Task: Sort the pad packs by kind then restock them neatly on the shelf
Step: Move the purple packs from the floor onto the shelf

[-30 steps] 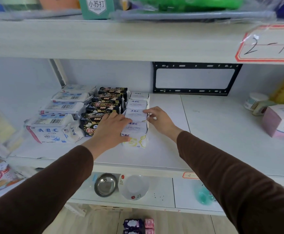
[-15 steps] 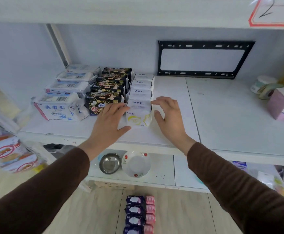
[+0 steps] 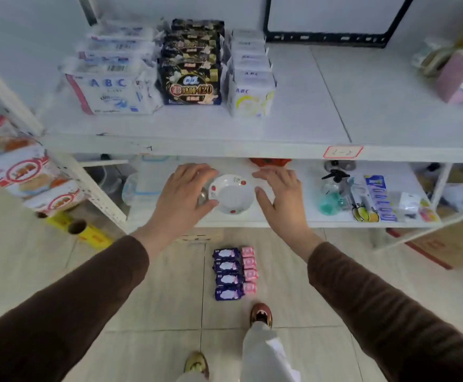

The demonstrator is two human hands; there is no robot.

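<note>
Pad packs (image 3: 191, 78) stand in three rows on the shelf (image 3: 293, 125); left hand (image 3: 182, 199) and right hand (image 3: 281, 201) hover spread, empty.

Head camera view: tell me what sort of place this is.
Probably a small shop or its stockroom. Pad packs stand in sorted rows on a white shelf bearing a handwritten red-bordered label, with mixed household goods below and more purple packs lined up on the tiled floor.
</note>
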